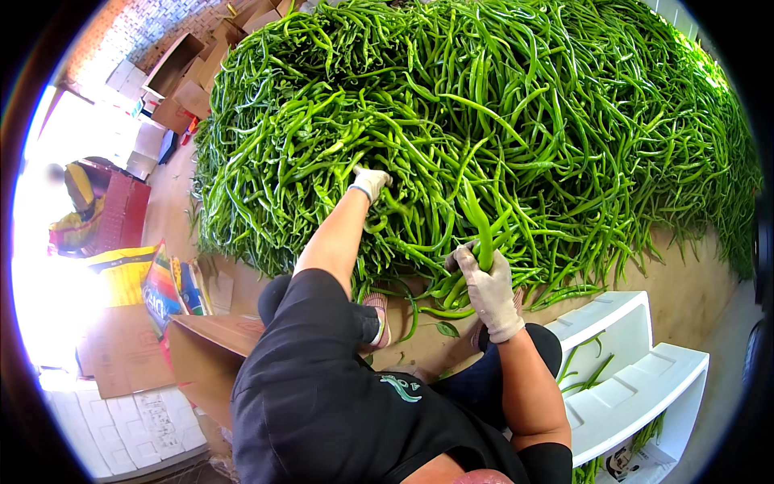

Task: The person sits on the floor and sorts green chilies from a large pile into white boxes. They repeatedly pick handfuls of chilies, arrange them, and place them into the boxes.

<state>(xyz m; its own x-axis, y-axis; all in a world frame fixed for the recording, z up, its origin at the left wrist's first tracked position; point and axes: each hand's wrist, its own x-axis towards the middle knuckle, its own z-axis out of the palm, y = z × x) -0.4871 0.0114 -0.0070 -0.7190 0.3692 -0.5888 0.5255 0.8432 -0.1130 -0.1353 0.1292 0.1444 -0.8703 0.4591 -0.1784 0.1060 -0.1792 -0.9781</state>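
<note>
A large heap of long green chili peppers (544, 121) covers the floor before me. My left hand (371, 183), in a pale knit glove, reaches into the heap at its middle; its fingertips are partly hidden among the peppers, so its grip cannot be told. My right hand (487, 290), in a greyish work glove, is raised at the near edge of the heap. It is closed around several green peppers (482, 233), which point up and away from me. More loose peppers lie on the floor beside and below it.
White foam boxes (635, 393) with some peppers inside stand at my right. An open cardboard box (205, 357) is close on my left, near bright printed sacks (124, 275). A dark red crate (124, 209), more cartons (193, 85) and white foam boxes (130, 429) lie farther left.
</note>
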